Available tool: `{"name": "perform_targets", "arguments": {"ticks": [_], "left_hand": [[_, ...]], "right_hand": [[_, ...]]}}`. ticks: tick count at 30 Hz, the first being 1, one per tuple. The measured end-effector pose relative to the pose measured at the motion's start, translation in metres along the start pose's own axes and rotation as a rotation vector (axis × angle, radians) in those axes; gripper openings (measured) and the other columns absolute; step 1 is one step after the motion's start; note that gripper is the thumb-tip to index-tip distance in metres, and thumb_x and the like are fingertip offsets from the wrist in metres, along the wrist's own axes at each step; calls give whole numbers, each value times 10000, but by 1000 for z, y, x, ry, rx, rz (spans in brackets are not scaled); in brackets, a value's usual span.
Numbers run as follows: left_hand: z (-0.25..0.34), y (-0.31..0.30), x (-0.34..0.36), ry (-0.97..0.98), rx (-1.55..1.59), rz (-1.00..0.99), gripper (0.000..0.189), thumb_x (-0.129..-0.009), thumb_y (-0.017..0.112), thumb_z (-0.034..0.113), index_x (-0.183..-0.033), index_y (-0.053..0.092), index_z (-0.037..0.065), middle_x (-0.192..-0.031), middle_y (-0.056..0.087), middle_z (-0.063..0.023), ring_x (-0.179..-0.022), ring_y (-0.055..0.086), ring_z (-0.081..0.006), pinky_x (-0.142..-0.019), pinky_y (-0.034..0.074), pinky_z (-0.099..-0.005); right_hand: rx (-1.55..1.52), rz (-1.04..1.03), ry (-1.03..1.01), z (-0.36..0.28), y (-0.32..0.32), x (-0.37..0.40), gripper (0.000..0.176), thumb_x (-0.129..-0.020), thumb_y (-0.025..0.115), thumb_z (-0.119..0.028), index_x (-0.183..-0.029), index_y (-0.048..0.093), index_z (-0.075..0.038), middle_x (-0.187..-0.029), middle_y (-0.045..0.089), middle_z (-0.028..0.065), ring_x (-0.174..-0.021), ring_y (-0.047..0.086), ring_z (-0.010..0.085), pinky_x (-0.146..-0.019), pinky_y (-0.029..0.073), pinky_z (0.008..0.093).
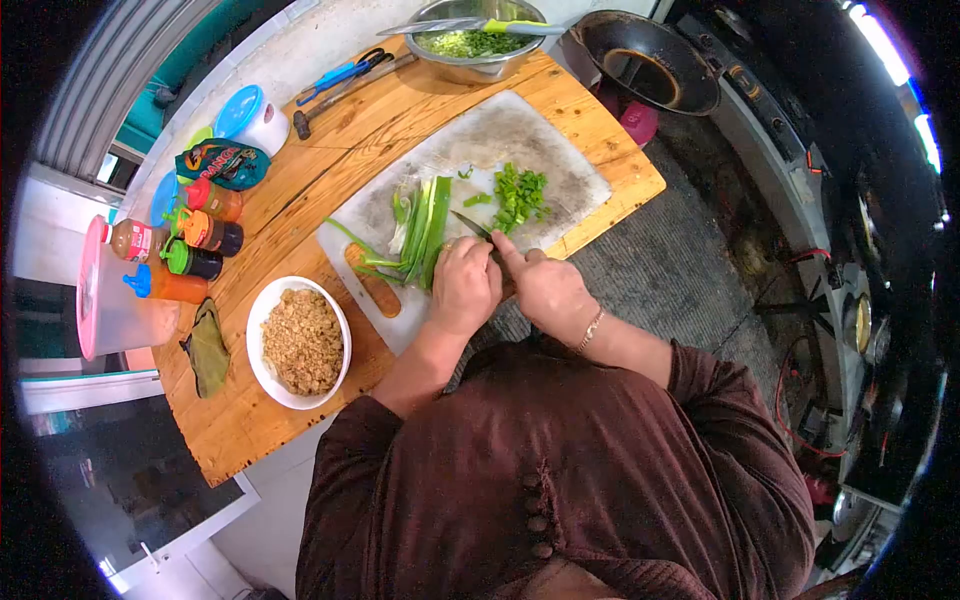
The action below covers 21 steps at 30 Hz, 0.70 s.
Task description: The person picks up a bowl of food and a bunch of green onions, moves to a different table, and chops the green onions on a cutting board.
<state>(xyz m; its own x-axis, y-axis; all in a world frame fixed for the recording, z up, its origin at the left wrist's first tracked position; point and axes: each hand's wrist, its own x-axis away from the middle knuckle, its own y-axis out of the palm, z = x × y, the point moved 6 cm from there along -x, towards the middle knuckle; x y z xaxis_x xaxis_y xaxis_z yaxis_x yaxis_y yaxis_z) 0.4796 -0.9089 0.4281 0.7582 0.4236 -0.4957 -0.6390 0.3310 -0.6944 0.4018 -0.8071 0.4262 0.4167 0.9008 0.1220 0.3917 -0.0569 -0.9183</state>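
A white cutting board (575, 180) lies on the wooden table. My left hand (467, 285) is closed, fingers curled over the lower end of a bunch of green onions (432, 232) on the board. In my right hand (550, 292) is a small knife (470, 224), its dark blade pointing up and left between the stalks and a pile of chopped green onion (520, 198). Its handle is mostly hidden by the fingers. A few loose green pieces (478, 199) are scattered between the bunch and the pile.
A white bowl of brown crumbly food (300, 342) stands left. Several sauce bottles (190, 260) line the table's (300, 215) left edge. At the back are a hammer (303, 124) and a metal bowl (480, 68) of chopped greens with tongs across it. A wok (648, 62) sits back right.
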Motion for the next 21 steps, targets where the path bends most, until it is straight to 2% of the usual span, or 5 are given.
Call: {"name": "perform_targets", "arguments": {"ticks": [3,5,8,17,21], "left_hand": [[0,-5,2,36,27,80,142,-782,626,-21,-907,692,-27,-868,653,-172,-825,629,-383,-799,510,-461],[-12,-2,3,-16,61,65,128,-774,631,-27,-886,694,-21,-851,648,-170,-824,630,-380,-799,511,-461],[-19,-2,1,-79,46,13,96,-785,642,-30,-856,702,-9,-856,669,-168,-833,647,-375,-788,524,-449],[-19,-1,-4,-115,53,0,91,-768,671,-15,-848,710,5,-830,663,-167,-796,649,-378,-741,532,-445],[-21,-1,-3,-124,58,-4,87,-754,679,-25,-833,702,3,-811,657,-163,-771,647,-372,-720,532,-438]], "right_hand": [[-63,-31,5,2,-5,-8,678,-908,567,-151,-1550,349,-129,-952,670,214,-787,686,409,-704,565,482],[-197,-89,26,8,-9,-9,630,-942,527,-135,-1549,359,-161,-959,662,228,-778,677,421,-681,558,490],[-192,-27,31,10,-10,-2,602,-961,518,-152,-1544,367,-172,-971,660,238,-781,674,429,-671,557,490],[-15,-4,-12,-6,2,18,697,-882,538,-81,-1546,330,-60,-934,649,228,-789,680,406,-711,560,490],[-27,29,-17,-7,7,-1,688,-890,539,-91,-1548,339,-91,-946,658,229,-785,684,406,-709,559,487]]}}
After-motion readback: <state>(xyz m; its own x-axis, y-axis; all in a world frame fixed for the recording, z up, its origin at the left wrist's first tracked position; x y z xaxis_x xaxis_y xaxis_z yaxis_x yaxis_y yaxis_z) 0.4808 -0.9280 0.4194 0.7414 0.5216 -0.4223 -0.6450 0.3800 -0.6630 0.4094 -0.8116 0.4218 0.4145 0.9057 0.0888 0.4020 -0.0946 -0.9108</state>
